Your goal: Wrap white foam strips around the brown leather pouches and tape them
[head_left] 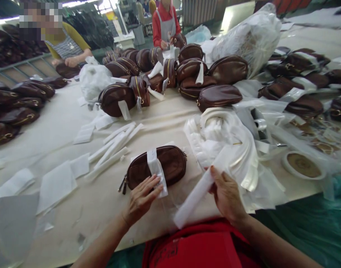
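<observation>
In front of me on the table lies a dark brown leather bag (171, 163), oval, with zip pulls hanging at its left end. A white wrapping strip (152, 156) crosses its top and runs down its near side. My left hand (144, 194) lies over the strip's lower end, fingers stretched out against the bag. My right hand (226, 190) pinches another white strip (194, 197) between thumb and fingers, its free end hanging toward my lap. Just beyond the right hand is a heap of white strips and clear plastic (223, 130).
Several brown bags (220, 97) crowd the table's far side, with more at left and right. Paper pieces (57, 184) and rolled strips (111, 147) lie at left. A round tape roll (303, 165) sits at right. Two people work across the table.
</observation>
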